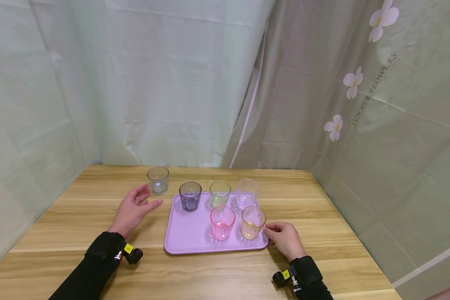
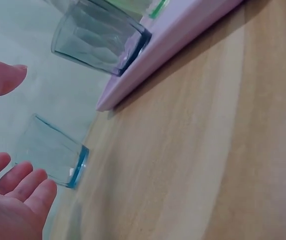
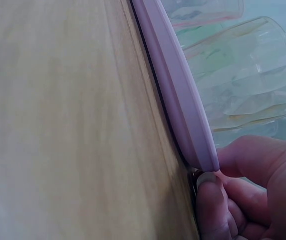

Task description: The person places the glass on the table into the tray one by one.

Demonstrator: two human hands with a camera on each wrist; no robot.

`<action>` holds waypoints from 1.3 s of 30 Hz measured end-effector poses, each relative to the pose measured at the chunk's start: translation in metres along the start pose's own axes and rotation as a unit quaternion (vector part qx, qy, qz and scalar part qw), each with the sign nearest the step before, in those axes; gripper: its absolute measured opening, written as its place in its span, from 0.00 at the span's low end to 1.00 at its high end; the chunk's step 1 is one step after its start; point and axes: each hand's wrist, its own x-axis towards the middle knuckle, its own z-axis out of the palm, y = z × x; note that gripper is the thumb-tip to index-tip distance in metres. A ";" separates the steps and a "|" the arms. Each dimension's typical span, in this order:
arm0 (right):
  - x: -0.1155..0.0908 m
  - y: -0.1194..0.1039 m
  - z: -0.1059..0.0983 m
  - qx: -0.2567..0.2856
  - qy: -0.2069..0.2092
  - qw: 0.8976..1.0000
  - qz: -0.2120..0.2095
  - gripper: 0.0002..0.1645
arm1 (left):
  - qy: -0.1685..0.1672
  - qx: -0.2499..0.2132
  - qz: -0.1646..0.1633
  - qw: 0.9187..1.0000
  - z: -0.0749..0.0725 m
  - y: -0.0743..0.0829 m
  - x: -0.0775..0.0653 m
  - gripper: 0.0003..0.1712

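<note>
Fingers spread, my left hand (image 1: 133, 208) hovers over the table just short of a clear bluish glass (image 1: 158, 181) standing off the tray at the back left. In the left wrist view that glass (image 2: 53, 150) appears beyond the fingertips. My right hand (image 1: 285, 239) pinches the right edge of a purple tray (image 1: 187, 237), at its near corner. On the tray's back row stand a dark grey glass (image 1: 190, 196), a green glass (image 1: 220, 194) and a clear glass (image 1: 248, 194). In front of them are a pink-rimmed glass (image 1: 222, 223) and an amber-rimmed glass (image 1: 253, 223).
The wooden table (image 1: 217, 277) reaches back to hanging curtains (image 1: 172, 83). A flower-printed curtain (image 1: 397, 166) closes off the right side. The tray's front left part bears no glass.
</note>
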 end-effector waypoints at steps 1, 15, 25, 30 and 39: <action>0.000 0.000 0.000 0.001 0.000 1.000 -0.001 0.11 | 0.002 0.002 0.000 1.000 0.000 0.000 0.003 0.64; 0.000 0.000 -0.002 -0.006 0.000 1.000 0.004 0.10 | 0.056 -0.012 -0.010 0.998 0.010 -0.005 0.034 0.67; 0.000 0.000 -0.001 0.000 -0.002 1.000 0.000 0.10 | 0.072 -0.022 -0.030 0.997 0.008 -0.003 0.046 0.68; -0.001 0.001 -0.001 0.001 0.002 1.000 -0.003 0.10 | 0.078 -0.025 -0.028 0.996 0.007 -0.002 0.051 0.68; 0.000 0.002 0.001 0.004 0.002 1.000 -0.003 0.10 | 0.083 -0.009 -0.025 0.996 0.002 -0.007 0.061 0.68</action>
